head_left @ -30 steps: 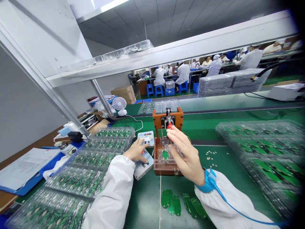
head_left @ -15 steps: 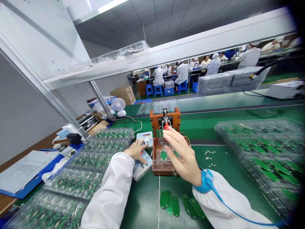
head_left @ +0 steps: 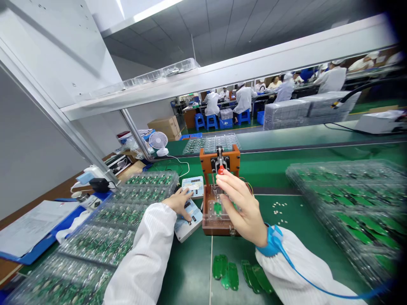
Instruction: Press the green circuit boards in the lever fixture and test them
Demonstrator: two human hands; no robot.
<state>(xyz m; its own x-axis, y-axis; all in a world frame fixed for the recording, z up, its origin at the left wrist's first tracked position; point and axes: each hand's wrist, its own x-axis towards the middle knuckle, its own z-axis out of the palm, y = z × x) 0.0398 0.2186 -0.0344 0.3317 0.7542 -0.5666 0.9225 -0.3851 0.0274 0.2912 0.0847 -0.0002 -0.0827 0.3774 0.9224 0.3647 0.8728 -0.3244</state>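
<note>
My left hand (head_left: 179, 202) rests with spread fingers on the nearer of two pale blue control boxes (head_left: 187, 228); the farther box (head_left: 194, 183) is just beyond its fingertips. In front of me stands a test fixture (head_left: 219, 156) with an orange frame and brown base. My right hand (head_left: 244, 207) is raised beside it, fingers stretched out, fingertips at the red handle (head_left: 221, 170) of its toggle clamp. Whether they touch the handle, I cannot tell. A green circuit board (head_left: 218, 208) lies in the fixture, partly hidden by my right hand. A blue wrist strap (head_left: 272, 241) circles my right wrist.
Loose green boards (head_left: 225, 271) lie near the front edge. Small pale pieces (head_left: 280, 207) are scattered right of the fixture. Clear trays of boards flank me on the left (head_left: 121, 216) and right (head_left: 346, 199). A small white fan (head_left: 158, 141) stands behind. Co-workers (head_left: 244, 96) sit farther back.
My left hand has shifted slightly left on the control box. The red digits on both boxes no longer show. My right hand stays at the clamp handle.
</note>
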